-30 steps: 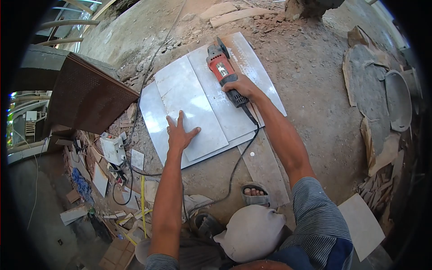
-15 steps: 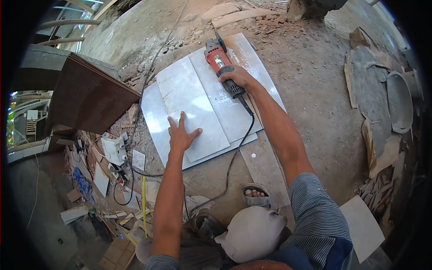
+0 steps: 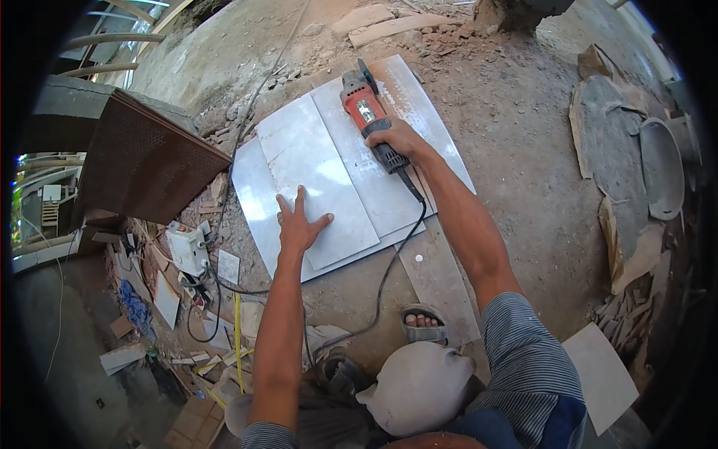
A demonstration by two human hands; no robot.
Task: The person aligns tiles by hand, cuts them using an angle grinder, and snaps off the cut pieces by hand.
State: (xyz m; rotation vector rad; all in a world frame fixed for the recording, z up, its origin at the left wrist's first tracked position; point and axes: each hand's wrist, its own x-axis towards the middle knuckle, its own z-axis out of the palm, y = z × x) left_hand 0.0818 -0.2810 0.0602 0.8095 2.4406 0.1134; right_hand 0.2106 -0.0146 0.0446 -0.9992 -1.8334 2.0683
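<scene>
My right hand [image 3: 395, 139] is wrapped round the black rear body of a red and black angle grinder [image 3: 365, 109]. The grinder lies over the right part of the stacked pale tiles, its disc end pointing away from me. My left hand [image 3: 299, 224] presses on the narrower top tile [image 3: 318, 179] with its fingers spread. That tile rests on larger glossy tiles [image 3: 254, 187]. A black cord [image 3: 390, 280] runs from the grinder's rear end down toward my feet.
A white power box [image 3: 187, 248] with plugged cords stands at the left, near brown stacked tiles [image 3: 149, 161]. Tile scraps and a yellow strip [image 3: 238, 337] lie below it. A grey basin [image 3: 663, 168] is at the right. My sandalled foot [image 3: 423, 323] is near the plank.
The grinder and my right hand shifted slightly left, then a little back right and toward me. The cord now bends differently near the tiles' edge. My left hand has stayed on the top tile.
</scene>
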